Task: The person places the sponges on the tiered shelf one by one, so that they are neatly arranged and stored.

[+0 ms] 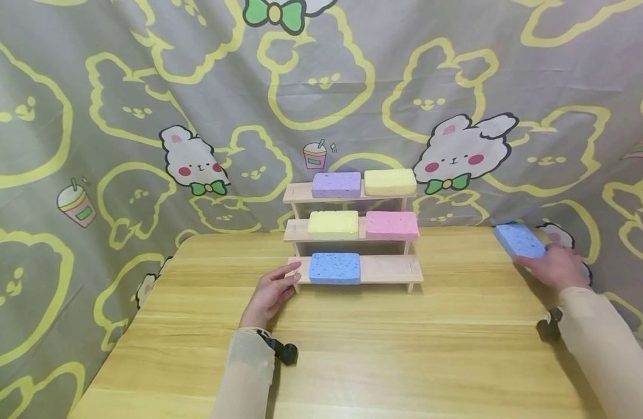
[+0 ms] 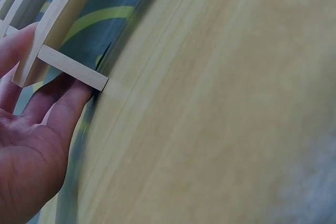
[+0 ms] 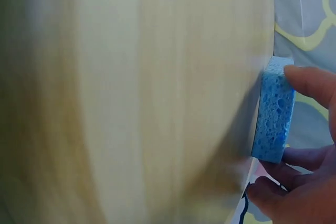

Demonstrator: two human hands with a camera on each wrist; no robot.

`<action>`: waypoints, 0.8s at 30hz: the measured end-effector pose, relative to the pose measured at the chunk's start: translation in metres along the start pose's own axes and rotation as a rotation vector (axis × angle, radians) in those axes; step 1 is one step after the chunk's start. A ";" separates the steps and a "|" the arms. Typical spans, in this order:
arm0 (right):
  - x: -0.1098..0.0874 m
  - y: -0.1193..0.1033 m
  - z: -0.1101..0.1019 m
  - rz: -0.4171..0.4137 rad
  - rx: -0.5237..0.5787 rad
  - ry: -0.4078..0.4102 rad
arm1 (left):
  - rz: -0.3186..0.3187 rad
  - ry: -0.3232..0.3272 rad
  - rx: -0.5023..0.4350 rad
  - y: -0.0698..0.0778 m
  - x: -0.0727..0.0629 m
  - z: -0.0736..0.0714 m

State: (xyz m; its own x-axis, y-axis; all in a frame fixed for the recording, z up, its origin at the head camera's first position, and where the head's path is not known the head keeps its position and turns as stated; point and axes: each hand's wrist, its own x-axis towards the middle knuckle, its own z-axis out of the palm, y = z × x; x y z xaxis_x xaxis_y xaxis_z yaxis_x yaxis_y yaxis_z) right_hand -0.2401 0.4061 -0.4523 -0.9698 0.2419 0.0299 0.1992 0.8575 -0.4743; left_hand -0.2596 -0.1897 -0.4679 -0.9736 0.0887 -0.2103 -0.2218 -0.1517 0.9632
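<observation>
My left hand grips the left end of the lowest step of a three-tier wooden stand. The left wrist view has its fingers on either side of the step, beside a short leg. One blue sponge lies on that bottom step, left of centre. Over at the table's far right corner, my right hand holds another blue sponge. Its thumb and fingers pinch that sponge by opposite edges in the right wrist view.
The middle step carries a yellow sponge and a pink sponge. On the top step are a purple sponge and another yellow sponge. A patterned curtain hangs behind and beside the wooden table.
</observation>
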 end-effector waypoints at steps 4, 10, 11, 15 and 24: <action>-0.001 0.004 -0.002 -0.018 0.013 0.027 | -0.004 0.000 0.002 -0.001 0.000 0.000; -0.005 0.009 -0.012 -0.110 0.071 0.032 | -0.001 0.003 -0.003 0.001 -0.001 0.000; -0.006 0.010 -0.013 -0.119 0.078 0.033 | -0.001 0.001 -0.007 0.001 -0.001 0.000; -0.010 0.012 -0.015 -0.151 0.089 0.044 | 0.000 -0.006 -0.017 0.002 -0.001 0.001; -0.019 0.016 -0.016 -0.176 0.138 0.036 | -0.005 -0.008 -0.035 0.000 -0.001 0.001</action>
State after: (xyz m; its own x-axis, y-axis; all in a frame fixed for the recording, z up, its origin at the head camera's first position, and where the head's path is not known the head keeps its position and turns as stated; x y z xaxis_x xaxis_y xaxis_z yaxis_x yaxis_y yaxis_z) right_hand -0.2163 0.4223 -0.4465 -0.9818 0.1120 0.1536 0.0034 0.8183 -0.5748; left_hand -0.2586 -0.1887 -0.4671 -0.9721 0.0975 -0.2131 -0.2281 -0.1853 0.9558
